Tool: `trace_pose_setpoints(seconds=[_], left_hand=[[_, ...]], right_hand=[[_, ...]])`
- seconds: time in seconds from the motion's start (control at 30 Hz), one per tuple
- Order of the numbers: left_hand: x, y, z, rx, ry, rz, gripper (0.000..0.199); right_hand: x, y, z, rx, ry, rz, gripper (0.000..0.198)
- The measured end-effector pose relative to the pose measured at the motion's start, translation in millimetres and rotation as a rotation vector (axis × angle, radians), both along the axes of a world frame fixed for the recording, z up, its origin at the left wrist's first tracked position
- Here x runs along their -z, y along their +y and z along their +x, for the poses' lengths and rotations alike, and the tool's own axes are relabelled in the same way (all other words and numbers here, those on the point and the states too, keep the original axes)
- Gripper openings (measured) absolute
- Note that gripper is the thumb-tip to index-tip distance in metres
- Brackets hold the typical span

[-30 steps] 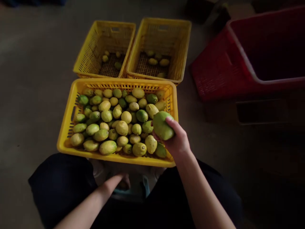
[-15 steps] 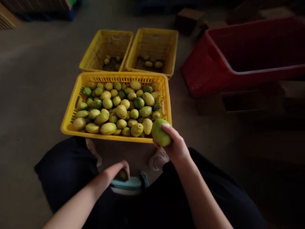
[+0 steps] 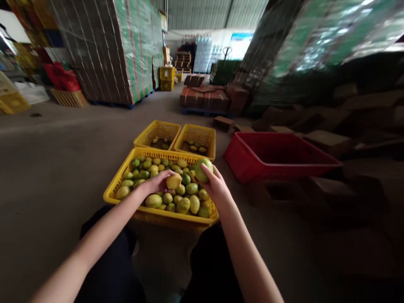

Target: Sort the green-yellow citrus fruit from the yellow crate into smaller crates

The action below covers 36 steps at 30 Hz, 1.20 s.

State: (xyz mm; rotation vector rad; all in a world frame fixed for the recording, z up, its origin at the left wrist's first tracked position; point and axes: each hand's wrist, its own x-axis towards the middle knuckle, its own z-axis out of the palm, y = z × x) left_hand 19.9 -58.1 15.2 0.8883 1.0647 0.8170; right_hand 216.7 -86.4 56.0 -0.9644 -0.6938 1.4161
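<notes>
My left hand (image 3: 159, 183) is closed on a yellow lemon (image 3: 174, 182), held over the middle of a yellow crate (image 3: 110, 194). A larger green lemon (image 3: 203, 170) sits in my right hand (image 3: 217, 187), with the thumb across its face, above the crate's right side. Under both hands the crate is filled with loose yellow and green lemons (image 3: 153, 201). My left hand and forearm hide some of the fruit.
Two more yellow crates (image 3: 158, 131) (image 3: 199, 134) stand behind the full one, each with a few lemons. A red bin (image 3: 277, 168) is at the right, among cardboard boxes (image 3: 328, 141). Wrapped pallet stacks (image 3: 139, 50) rise farther back.
My left hand has come up from low between my legs to above the crate, bringing a lemon. The right hand still holds the green lemon. My view has tilted up.
</notes>
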Motion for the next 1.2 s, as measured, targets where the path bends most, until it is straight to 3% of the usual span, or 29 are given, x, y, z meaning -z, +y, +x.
trace_pose_setpoints(seconds=[0.07, 0.13, 0.23, 0.37, 0.57, 0.67, 0.83, 1.03, 1.2], left_hand=[[-21.6, 15, -9, -0.002, -0.093, 0.086, 0.022], [-29.8, 25, -12, -0.113, -0.115, 0.258, 0.024], [-25.0, 36, -10, -0.347, 0.001, 0.542, 0.037], [-13.8, 44, -6, -0.353, 0.043, 0.711, 0.049], [3.7, 53, 17, -0.349, -0.015, 0.67, 0.056], [13.2, 55, 26, -0.361, 0.075, 0.699, 0.053], [12.0, 52, 21, -0.236, 0.254, 0.846, 0.048], [2.3, 45, 25, -0.127, 0.149, 0.78, 0.053], [0.2, 43, 32, -0.158, 0.092, 0.785, 0.052]], right_hand=[[-13, 21, -15, -0.003, -0.049, 0.053, 0.03], [-19, 39, -31, 0.017, -0.092, 0.112, 0.034], [-12, 59, -49, 0.059, -0.124, 0.215, 0.049], [13, 69, -55, 0.072, -0.171, 0.278, 0.063], [46, 69, -46, 0.183, -0.265, 0.322, 0.055], [53, 66, -39, 0.249, -0.288, 0.338, 0.054], [53, 62, -21, 0.3, -0.336, 0.422, 0.057], [54, 58, -10, 0.278, -0.292, 0.428, 0.059], [51, 55, -8, 0.208, -0.283, 0.427, 0.061]])
